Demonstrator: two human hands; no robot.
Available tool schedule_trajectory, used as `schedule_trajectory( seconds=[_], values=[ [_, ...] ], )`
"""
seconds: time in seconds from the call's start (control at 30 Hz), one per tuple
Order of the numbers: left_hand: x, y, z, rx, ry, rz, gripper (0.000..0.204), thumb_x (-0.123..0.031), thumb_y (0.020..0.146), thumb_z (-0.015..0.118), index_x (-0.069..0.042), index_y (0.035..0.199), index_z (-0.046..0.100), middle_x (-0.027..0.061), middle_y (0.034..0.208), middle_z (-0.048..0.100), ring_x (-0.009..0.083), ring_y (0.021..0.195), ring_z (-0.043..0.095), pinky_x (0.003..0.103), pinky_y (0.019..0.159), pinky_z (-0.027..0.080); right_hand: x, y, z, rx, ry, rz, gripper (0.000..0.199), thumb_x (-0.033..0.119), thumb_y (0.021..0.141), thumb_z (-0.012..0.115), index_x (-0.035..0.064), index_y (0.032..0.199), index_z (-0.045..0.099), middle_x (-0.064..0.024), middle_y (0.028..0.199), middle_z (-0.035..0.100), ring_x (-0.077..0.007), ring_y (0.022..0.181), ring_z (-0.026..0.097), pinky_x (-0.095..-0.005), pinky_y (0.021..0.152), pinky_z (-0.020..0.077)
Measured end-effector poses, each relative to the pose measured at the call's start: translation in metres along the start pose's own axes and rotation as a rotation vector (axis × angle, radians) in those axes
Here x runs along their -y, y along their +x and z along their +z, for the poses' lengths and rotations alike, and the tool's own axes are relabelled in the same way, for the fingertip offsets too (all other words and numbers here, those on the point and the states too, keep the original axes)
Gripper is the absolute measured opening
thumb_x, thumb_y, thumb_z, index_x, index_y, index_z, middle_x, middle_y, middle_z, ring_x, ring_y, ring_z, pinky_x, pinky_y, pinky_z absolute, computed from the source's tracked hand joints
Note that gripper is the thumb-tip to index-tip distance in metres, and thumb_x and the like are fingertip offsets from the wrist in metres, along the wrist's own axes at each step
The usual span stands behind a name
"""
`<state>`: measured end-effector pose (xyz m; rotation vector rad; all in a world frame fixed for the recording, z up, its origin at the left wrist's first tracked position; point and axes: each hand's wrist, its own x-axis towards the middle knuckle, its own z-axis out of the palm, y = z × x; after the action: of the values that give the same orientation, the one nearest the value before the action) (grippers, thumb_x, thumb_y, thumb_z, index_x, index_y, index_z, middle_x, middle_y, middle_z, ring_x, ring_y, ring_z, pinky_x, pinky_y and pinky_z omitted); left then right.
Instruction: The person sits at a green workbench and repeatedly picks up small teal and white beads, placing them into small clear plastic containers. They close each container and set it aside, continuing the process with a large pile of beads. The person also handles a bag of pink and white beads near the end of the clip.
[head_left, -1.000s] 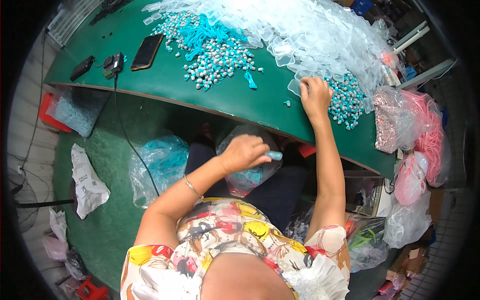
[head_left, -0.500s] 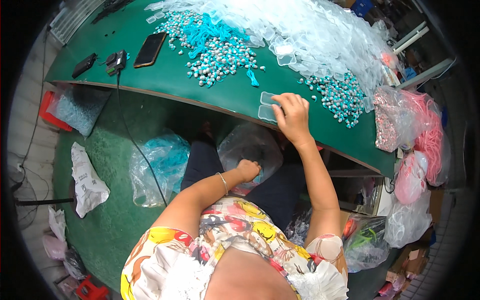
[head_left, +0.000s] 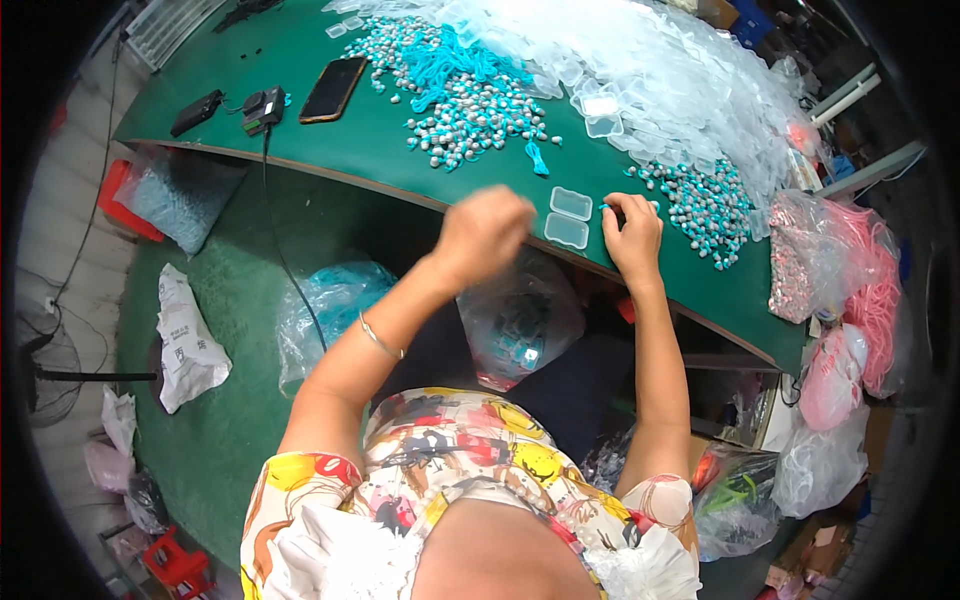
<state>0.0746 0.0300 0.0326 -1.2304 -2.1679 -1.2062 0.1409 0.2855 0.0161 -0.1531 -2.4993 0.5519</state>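
An open clear plastic case [head_left: 568, 217] lies at the table's front edge, its two halves flat side by side. Just right of it my right hand [head_left: 634, 240] rests on the table, fingers curled and pinched on a small grey-and-teal plug-like piece, of which only a teal bit shows. A heap of such grey-and-teal pieces [head_left: 708, 212] spreads to the right of that hand. Left of the case, my left hand [head_left: 484, 236] is raised over the table edge, smeared by motion; its fingers cannot be made out. Below it, an open clear bag [head_left: 520, 320] with cases inside sits between my legs.
A big mound of clear cases [head_left: 660, 90] covers the back. Further left lie more plug-like pieces [head_left: 465, 125], teal cords [head_left: 455, 70], a phone [head_left: 332, 90] and a small black device [head_left: 263, 110] with a hanging cable. Pink cords [head_left: 868, 290] hang at right.
My left hand has risen from the bag in my lap to the table edge. My right hand has let go of the case and moved right. The view has shifted slightly.
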Motion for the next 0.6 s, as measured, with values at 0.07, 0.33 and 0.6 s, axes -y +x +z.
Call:
schedule_trajectory(
  seconds=[0.07,0.33,0.6],
  values=[
    [0.029,0.021,-0.015,-0.055,0.218,-0.151,0.013,-0.01,0.078,0.071,-0.011,0.09,0.069,0.0084,0.083,0.062,0.0308,0.082,0.063,0.045,0.07,0.049,0.002,0.0,0.003,0.006,0.016,0.006,0.013,0.012,0.08,0.069,0.0131,0.093,0.069,-0.0036,0.091,0.065,-0.0262,0.092,0.061,-0.0427,0.082,0.0438],
    [0.068,0.057,0.005,0.016,0.639,-0.097,0.013,-0.019,0.075,0.076,-0.014,0.086,0.071,0.0041,0.087,0.062,0.0258,0.087,0.061,0.043,0.072,0.044,0.008,0.0,-0.001,0.002,0.006,-0.007,0.013,0.013,0.081,0.07,0.013,0.094,0.069,-0.0027,0.09,0.065,-0.0251,0.091,0.061,-0.042,0.083,0.0428],
    [0.083,0.062,0.013,0.045,0.764,0.108,0.005,-0.014,0.079,0.063,-0.012,0.083,0.066,0.0043,0.086,0.062,0.023,0.085,0.061,0.04,0.072,0.042,0.008,-0.002,-0.001,-0.011,0.017,-0.01,0.012,0.013,0.08,0.07,0.0133,0.092,0.068,-0.0023,0.089,0.065,-0.0246,0.091,0.061,-0.0416,0.083,0.0424]
  ],
)
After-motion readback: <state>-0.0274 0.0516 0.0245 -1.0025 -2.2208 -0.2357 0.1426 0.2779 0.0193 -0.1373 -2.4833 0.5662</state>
